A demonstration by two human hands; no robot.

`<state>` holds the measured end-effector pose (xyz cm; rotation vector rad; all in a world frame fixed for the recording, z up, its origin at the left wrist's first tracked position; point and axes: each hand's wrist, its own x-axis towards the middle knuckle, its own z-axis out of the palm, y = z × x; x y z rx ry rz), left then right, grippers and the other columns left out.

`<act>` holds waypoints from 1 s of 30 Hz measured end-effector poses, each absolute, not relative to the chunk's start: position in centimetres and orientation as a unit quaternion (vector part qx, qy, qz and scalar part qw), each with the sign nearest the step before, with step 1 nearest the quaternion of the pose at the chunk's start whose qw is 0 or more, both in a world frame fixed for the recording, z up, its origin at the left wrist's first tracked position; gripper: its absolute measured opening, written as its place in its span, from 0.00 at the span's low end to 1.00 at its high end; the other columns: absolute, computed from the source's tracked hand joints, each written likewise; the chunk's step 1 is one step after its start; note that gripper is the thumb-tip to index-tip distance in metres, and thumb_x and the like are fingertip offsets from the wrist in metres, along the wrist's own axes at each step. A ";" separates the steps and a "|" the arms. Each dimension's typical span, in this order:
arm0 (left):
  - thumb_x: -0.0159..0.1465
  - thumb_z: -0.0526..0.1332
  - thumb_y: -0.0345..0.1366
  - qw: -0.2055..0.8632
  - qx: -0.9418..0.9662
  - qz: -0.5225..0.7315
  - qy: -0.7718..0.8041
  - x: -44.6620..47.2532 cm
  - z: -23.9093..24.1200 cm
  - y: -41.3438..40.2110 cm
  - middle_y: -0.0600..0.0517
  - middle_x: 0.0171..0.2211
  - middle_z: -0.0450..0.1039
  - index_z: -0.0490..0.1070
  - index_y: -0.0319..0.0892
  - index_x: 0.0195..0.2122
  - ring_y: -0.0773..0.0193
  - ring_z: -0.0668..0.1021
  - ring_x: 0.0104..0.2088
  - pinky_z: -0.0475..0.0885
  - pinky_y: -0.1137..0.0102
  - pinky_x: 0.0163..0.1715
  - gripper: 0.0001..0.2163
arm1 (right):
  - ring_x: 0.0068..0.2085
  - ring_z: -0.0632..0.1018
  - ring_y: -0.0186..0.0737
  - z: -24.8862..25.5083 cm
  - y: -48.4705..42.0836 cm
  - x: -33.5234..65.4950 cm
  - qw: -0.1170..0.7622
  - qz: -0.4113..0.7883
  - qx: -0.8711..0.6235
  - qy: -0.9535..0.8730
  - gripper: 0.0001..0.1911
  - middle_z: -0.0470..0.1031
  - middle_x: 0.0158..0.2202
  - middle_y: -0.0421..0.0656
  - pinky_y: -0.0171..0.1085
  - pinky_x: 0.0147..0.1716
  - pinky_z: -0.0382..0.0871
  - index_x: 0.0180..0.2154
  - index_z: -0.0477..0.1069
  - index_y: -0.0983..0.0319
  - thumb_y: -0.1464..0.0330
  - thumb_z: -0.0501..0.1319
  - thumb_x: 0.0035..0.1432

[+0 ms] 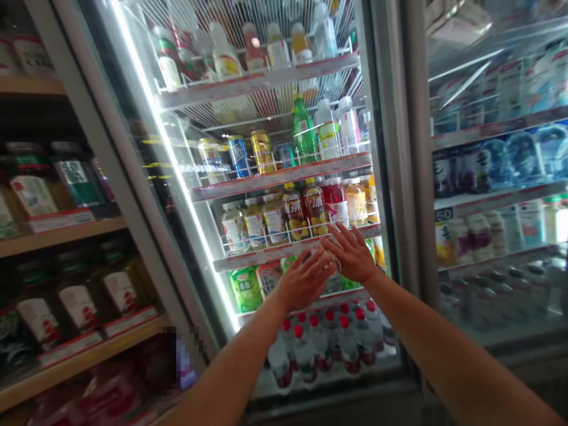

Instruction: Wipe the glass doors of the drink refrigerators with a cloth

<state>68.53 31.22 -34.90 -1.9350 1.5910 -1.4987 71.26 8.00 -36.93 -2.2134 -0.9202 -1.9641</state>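
The left hand (306, 279) and right hand (355, 254) met in front of the cooler, apparently busy with each other; the right grip was spread, fingers outstretched; whether the left, half-curled, had hold of anything could not be told; the dark tea bottles (294, 212) stood just above, behind the shelf lip (257, 258), which any reach would have needed to clear; red-capped bottles (304, 354) stood below; a green pack (245, 289) sat leftward.

Left hand (306, 279) and right hand (351, 251) before fridge shelves (284, 177), bottles (304, 354) below, rack (62, 235) left, seemingly another cooler (501, 198) right
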 end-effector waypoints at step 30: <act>0.73 0.46 0.39 -0.040 -0.757 -0.637 0.140 70.1 -31.3 49.5 0.44 0.70 0.54 0.53 0.43 0.70 0.53 0.48 0.72 0.44 0.50 0.70 0.25 | 0.70 0.56 0.60 -43.8 8.3 67.5 0.087 -0.573 -0.763 -0.287 0.40 0.51 0.72 0.50 0.62 0.63 0.66 0.72 0.43 0.59 0.65 0.59 0.65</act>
